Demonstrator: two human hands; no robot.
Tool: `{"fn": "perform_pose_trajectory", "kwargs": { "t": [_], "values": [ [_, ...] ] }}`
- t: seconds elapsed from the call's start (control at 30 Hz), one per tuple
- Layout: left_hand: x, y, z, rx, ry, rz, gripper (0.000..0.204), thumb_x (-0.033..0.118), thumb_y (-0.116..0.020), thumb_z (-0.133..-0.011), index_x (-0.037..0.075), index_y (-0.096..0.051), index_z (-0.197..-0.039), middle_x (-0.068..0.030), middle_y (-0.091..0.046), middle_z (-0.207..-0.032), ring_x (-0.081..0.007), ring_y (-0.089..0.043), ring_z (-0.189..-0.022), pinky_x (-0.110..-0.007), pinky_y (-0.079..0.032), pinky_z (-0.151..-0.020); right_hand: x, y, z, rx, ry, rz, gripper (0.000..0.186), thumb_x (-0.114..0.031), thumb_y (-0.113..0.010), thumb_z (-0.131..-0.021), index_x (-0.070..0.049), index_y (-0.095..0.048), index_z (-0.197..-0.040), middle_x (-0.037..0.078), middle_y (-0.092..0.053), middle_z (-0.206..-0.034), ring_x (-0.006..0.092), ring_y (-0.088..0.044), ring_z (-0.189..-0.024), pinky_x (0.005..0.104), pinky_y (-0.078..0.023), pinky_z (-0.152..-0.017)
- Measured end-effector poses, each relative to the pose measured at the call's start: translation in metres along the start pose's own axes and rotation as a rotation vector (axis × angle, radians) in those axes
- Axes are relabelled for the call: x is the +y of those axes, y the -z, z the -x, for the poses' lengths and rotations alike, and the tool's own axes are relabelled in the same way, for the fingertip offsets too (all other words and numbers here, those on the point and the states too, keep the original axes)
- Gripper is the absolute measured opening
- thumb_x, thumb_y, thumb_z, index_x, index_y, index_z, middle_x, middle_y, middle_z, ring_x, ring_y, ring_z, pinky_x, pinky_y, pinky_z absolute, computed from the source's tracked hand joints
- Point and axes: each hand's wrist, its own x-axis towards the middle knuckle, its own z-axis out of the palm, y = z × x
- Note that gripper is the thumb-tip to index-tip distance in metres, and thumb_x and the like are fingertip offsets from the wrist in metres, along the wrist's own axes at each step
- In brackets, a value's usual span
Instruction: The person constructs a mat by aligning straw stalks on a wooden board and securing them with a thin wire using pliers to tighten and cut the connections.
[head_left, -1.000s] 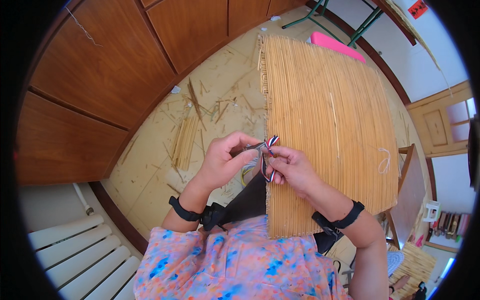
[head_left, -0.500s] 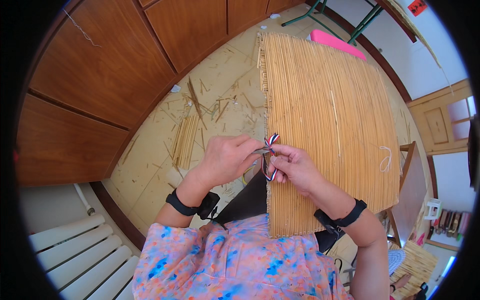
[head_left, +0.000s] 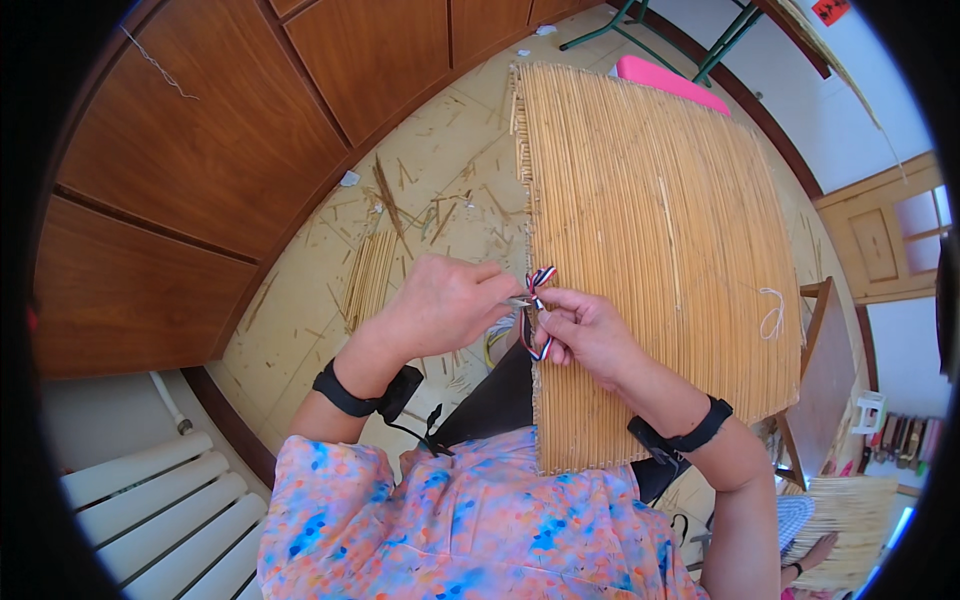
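A large mat of straw-coloured reed stalks (head_left: pixel 650 220) spreads in front of me, partly over my lap. At its left edge a narrow ribbon (head_left: pixel 541 277) striped red, white and dark blue forms loops. Between the fingertips of my right hand (head_left: pixel 590 335) the ribbon is pinched against that edge. My left hand (head_left: pixel 447 305) is closed around a small silver metal tool (head_left: pixel 518 301) whose pointed tip touches or nearly touches the ribbon. The tool's grip is hidden inside my fingers, so its kind is unclear.
Loose stalks (head_left: pixel 370 275) and scraps litter the tiled floor on the left, beside wooden cabinets (head_left: pixel 200 130). A white radiator (head_left: pixel 150 505) stands at lower left. Beyond the mat is a pink stool (head_left: pixel 670 84). Another person's hand (head_left: pixel 818 552) rests on a second mat (head_left: pixel 850 515).
My left hand has shifted slightly left and up, with its forearm swung outward. My right hand keeps its pinch on the ribbon. The other person's hand has moved a little.
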Motion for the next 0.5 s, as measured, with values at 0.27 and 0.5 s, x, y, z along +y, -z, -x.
{"fn": "perform_pose_trajectory", "kwargs": {
  "t": [0.27, 0.5],
  "values": [
    [-0.003, 0.0, -0.002, -0.051, 0.009, 0.079, 0.016, 0.02, -0.068, -0.075, 0.014, -0.06, -0.088, -0.0054, -0.057, -0.07, -0.0272, -0.058, -0.059, -0.036, -0.044, -0.048, 0.003, 0.001, -0.001, 0.027, 0.026, 0.009, 0.03, -0.005, -0.046, -0.091, -0.002, -0.056, -0.119, 0.001, -0.06, -0.07, 0.0053, -0.052, -0.052, 0.0181, -0.042, -0.046],
    [-0.011, -0.017, 0.008, -0.122, 0.278, 1.118, 0.018, 0.009, -0.064, -0.083, 0.005, -0.061, -0.1, -0.0026, -0.065, -0.087, -0.0119, -0.062, -0.076, -0.024, -0.048, -0.069, 0.002, -0.006, -0.004, 0.11, 0.034, 0.074, 0.026, -0.005, -0.044, -0.091, -0.001, -0.059, -0.112, 0.001, -0.06, -0.07, 0.0057, -0.053, -0.051, 0.0184, -0.042, -0.045]
  ]
}}
